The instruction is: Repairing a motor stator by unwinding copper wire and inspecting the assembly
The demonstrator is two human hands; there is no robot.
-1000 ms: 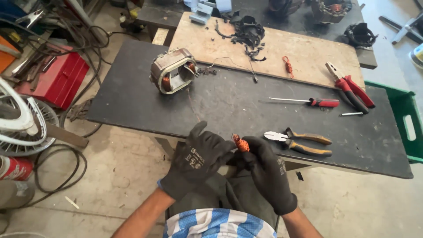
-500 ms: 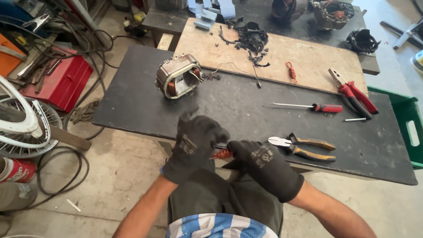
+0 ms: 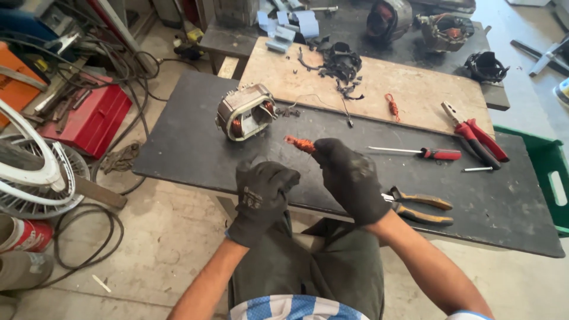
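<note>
Both my hands wear black work gloves and hover over the near edge of a dark bench top (image 3: 178, 148). My right hand (image 3: 351, 178) pinches a small bundle of copper wire (image 3: 300, 144) and holds it up at the fingertips. My left hand (image 3: 261, 195) is curled into a loose fist just below and left of the bundle; I cannot tell whether a thin strand runs through it. Behind the bundle a motor stator (image 3: 244, 111) with copper windings lies on the bench.
Yellow-handled pliers (image 3: 419, 206) lie by my right wrist. A red-handled screwdriver (image 3: 427, 153) and red cutters (image 3: 474, 136) lie to the right. A wooden board (image 3: 415, 83) carries black scraps and another copper bundle (image 3: 391, 106). A red toolbox (image 3: 89, 118) and a fan guard (image 3: 35, 172) are left.
My right hand has risen and come forward over the bench, lifting the copper bundle up from between the two hands. My left hand has stayed low and curled.
</note>
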